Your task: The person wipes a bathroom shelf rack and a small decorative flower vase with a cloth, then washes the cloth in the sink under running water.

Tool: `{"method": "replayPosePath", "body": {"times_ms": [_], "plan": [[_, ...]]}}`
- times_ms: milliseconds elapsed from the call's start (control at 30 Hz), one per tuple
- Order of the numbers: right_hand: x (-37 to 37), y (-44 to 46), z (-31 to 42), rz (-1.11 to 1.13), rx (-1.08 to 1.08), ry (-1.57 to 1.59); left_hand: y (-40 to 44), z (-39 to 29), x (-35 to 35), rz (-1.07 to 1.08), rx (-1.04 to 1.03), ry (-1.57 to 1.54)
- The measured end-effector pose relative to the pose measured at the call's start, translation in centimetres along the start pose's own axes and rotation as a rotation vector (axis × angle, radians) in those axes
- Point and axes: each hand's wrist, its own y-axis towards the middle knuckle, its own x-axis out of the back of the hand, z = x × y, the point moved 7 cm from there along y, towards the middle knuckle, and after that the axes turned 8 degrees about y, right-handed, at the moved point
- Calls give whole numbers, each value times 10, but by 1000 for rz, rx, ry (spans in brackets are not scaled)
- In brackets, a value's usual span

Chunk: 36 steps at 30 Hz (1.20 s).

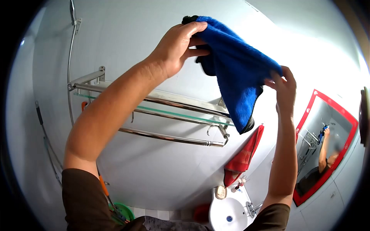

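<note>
A fuzzy blue cloth [241,61] with dark edging hangs between my two raised hands, at the upper middle of the view. My left hand [177,48] pinches its upper left corner, thumb on top and fingers partly behind the cloth. On the right side, my right hand [283,86] grips the cloth's edge between thumb and fingers. The cloth sags in folds, and its lower tip overlaps the right end of the metal rack [169,139], which is fixed to the wall behind it.
A glass shelf [173,114] is part of the rack. Below it a red towel [243,156] hangs on the wall above a white sink [231,210]. A red-framed mirror [323,142] is at right, a shower hose [70,57] at left, a green basin [124,211] low down.
</note>
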Motion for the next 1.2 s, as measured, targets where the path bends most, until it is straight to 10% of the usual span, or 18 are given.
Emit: {"method": "replayPosePath", "body": {"times_ms": [367, 500, 633, 833, 1200], "plan": [[-101, -7, -95, 598, -321, -613, 31, 46, 42, 213, 273, 875], [-113, -15, -76, 671, -106, -533, 26, 60, 13, 391, 183, 1153], [-137, -46, -85, 1162, -291, -619, 27, 70, 0, 473, 201, 1310], [-136, -55, -126, 1197, -134, -834, 32, 87, -1, 622, 195, 1570], [-141, -61, -127, 1264, -598, -1108, 13, 99, 1, 836, 293, 1695]]}}
